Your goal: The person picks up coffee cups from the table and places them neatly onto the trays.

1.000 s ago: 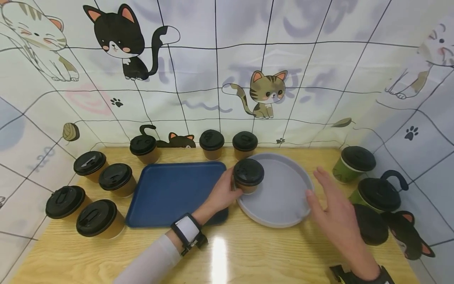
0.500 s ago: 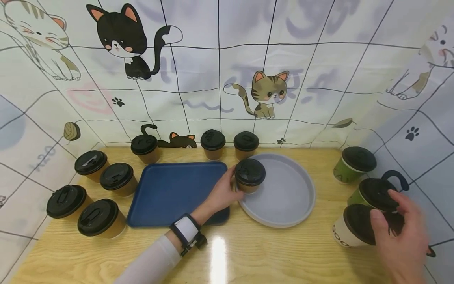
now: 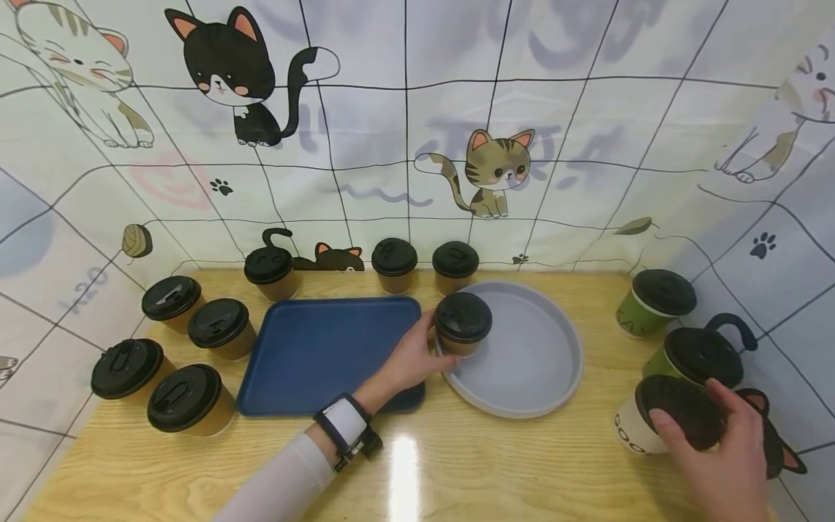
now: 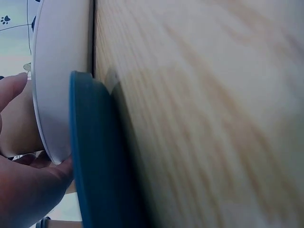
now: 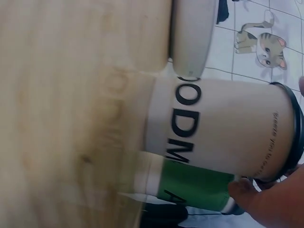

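My left hand (image 3: 411, 355) grips a brown paper cup (image 3: 457, 346) with a black lid. The cup stands upright at the left side of a round grey tray (image 3: 528, 384), with thumb and fingers around its side. In the left wrist view, the thumb and fingers lie around the brown cup (image 4: 19, 123) beside the tray's rim (image 4: 57, 95). At the right, my right hand (image 3: 724, 449) holds a white lettered paper cup (image 3: 629, 428) by its black lid, from the right. The right wrist view shows this white cup (image 5: 228, 123) upright on the table.
A blue rectangular tray (image 3: 326, 348) lies left of the round one. Several brown lidded cups (image 3: 212, 417) stand on the left; others (image 3: 394, 279) line the back wall. Two green lidded cups (image 3: 636, 315) stand behind the white cup, close to the right wall.
My right hand has moved from beside the round tray rightward to the white cup, and its fingers have come onto the lid. The left hand still holds the brown cup in place.
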A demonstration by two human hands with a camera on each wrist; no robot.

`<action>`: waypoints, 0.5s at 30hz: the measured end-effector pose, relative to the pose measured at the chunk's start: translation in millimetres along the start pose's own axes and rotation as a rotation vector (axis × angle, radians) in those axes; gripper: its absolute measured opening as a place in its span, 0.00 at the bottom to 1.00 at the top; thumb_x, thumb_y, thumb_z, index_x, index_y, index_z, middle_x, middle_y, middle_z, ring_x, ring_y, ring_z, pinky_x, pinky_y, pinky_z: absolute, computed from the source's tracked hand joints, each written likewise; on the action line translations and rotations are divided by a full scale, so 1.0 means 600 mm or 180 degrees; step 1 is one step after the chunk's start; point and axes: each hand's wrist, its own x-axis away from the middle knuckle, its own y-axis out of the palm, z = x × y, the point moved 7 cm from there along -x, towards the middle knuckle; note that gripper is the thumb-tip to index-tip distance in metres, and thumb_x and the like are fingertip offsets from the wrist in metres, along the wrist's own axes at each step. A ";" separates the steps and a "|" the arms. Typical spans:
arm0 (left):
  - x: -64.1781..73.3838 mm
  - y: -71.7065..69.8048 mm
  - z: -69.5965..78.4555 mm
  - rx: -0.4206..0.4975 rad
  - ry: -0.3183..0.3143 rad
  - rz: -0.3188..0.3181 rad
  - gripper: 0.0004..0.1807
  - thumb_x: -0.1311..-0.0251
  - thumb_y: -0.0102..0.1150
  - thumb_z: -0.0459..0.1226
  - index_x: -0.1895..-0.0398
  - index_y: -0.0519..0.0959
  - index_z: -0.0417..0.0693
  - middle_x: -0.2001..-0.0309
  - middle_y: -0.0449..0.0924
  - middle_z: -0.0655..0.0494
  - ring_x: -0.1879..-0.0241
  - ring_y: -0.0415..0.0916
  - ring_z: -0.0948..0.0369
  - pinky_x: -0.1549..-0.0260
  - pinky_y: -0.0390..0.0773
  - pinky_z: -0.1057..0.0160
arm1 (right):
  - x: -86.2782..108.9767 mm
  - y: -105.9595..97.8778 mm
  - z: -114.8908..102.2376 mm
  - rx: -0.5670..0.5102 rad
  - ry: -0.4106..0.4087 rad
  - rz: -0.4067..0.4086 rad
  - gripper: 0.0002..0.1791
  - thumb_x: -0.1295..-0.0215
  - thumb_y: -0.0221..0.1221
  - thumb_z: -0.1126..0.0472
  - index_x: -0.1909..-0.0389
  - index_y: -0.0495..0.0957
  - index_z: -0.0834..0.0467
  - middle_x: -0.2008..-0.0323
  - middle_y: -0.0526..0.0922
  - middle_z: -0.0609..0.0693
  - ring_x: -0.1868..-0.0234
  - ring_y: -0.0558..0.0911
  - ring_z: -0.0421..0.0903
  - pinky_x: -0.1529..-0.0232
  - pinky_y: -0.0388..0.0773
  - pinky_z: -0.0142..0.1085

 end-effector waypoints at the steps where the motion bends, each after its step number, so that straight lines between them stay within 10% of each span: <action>1: 0.000 0.001 0.000 -0.0008 0.0000 -0.0001 0.53 0.45 0.75 0.42 0.18 0.55 0.47 0.23 0.62 0.47 0.23 0.58 0.52 0.28 0.61 0.48 | 0.000 0.004 0.002 0.0050 0.0033 -0.0061 0.53 0.34 0.69 0.51 0.18 0.48 0.60 0.22 0.51 0.66 0.23 0.54 0.65 0.21 0.46 0.56; 15: -0.001 0.001 -0.001 -0.0092 -0.0012 0.0000 0.53 0.46 0.77 0.40 0.19 0.56 0.46 0.24 0.63 0.46 0.24 0.60 0.51 0.28 0.62 0.47 | -0.013 0.024 0.007 0.0500 0.0077 -0.0409 0.69 0.46 0.77 0.48 0.17 0.37 0.60 0.23 0.47 0.74 0.25 0.50 0.74 0.30 0.43 0.74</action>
